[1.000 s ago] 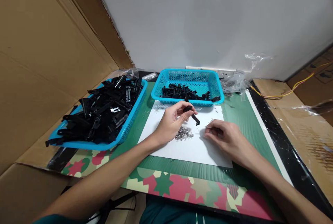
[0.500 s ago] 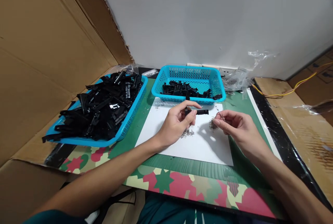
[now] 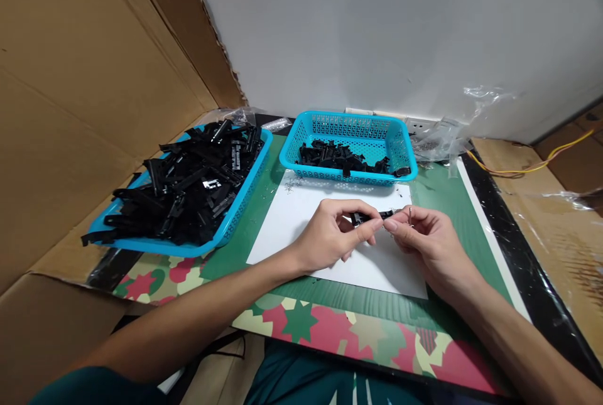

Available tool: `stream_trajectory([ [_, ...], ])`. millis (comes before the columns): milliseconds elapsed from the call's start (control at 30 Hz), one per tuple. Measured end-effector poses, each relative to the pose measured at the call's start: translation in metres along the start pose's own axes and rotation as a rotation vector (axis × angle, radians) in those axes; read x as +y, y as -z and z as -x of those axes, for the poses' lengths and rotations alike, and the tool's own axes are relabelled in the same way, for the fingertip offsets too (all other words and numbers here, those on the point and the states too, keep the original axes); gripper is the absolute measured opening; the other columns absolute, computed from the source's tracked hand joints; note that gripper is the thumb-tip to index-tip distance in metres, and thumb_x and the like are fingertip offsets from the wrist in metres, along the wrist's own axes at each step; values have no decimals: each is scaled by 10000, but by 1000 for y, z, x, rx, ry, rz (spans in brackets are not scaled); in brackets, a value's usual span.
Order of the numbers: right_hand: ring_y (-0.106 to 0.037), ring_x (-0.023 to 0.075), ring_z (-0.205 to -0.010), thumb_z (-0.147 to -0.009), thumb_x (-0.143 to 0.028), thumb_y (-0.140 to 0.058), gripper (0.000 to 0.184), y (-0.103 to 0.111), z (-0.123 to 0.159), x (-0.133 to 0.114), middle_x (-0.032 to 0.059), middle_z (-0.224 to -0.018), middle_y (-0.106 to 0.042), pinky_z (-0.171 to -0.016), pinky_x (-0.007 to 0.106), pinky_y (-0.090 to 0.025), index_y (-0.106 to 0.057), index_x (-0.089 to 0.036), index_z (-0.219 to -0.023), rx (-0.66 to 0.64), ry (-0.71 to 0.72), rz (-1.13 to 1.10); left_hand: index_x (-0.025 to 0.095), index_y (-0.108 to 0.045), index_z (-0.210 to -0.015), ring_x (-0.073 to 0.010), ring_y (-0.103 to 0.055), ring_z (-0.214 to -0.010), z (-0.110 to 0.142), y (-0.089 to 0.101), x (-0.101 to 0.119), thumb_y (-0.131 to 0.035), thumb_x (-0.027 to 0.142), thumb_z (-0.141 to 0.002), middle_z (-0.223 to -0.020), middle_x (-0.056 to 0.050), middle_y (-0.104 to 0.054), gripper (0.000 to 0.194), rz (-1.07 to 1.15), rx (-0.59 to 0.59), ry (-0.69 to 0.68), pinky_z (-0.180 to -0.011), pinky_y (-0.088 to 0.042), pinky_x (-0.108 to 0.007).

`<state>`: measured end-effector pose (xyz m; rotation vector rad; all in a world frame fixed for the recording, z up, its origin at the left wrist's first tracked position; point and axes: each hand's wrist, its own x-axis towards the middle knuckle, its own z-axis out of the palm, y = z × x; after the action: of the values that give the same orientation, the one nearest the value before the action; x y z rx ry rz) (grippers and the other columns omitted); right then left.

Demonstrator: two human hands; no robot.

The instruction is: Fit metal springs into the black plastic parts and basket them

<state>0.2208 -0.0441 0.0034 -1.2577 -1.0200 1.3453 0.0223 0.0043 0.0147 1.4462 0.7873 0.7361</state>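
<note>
Within left hand (image 3: 330, 235), black part (image 3: 360, 218)

One sheet of paper (image 3: 301, 204). Two blue baskets: one basket (image 3: 242, 204) left of the paper, the other basket (image 3: 348, 124) behind it. Two hands, a left hand (image 3: 325, 238) and a right hand (image 3: 426, 238), over the paper, with one black part (image 3: 360, 219) in them. Each basket holds many more black pieces (image 3: 179, 194), too tangled to count. Metal bits (image 3: 292, 184) on the paper's far left corner: several, too tiny to number.
</note>
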Motion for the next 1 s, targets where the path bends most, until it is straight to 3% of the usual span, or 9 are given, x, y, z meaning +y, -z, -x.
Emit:
stream_trajectory([
  [333,-331,85,-513,-719,-496,-925,365,-2,-1,-3,-37,-541,-518,-485,251,-246,-763,-169,-732,39,25,15,139,-758,-1006,-48,-520,-396,0,-1,-2,-753,443,-941,-723,-27,-728,311,-11,-30,-4,-349,-403,-149],
  [500,-409,93,-534,-784,-486,-880,310,-1,0,-7,15,-683,-669,-492,249,-314,-819,-185,-828,17,71,94,139,-727,-954,-48,-496,-397,-1,-3,1,-761,476,-927,-666,-9,-700,339,14,-6,5,-350,-390,-148],
  [767,-527,141,-593,-795,-523,-853,353,4,1,-15,35,-683,-664,-521,264,-398,-800,-175,-817,-10,133,263,146,-726,-963,-52,-501,-450,-2,0,-3,-763,418,-937,-679,-6,-687,276,1,-39,-19,-412,-390,-159],
  [900,-466,129,-559,-847,-448,-826,267,5,5,-14,5,-631,-590,-504,269,-349,-796,-183,-837,111,243,285,156,-735,-1176,-54,-468,-522,-4,2,-4,-632,476,-1017,-851,-50,-683,372,131,-114,-12,-426,-341,-171],
  [1000,-411,118,-542,-889,-327,-795,141,2,12,-12,-36,-596,-475,-512,279,-328,-773,-198,-836,241,425,324,184,-693,-1319,-65,-408,-559,-5,3,-2,-546,519,-1052,-903,-54,-622,452,244,-137,5,-421,-278,-179],
])
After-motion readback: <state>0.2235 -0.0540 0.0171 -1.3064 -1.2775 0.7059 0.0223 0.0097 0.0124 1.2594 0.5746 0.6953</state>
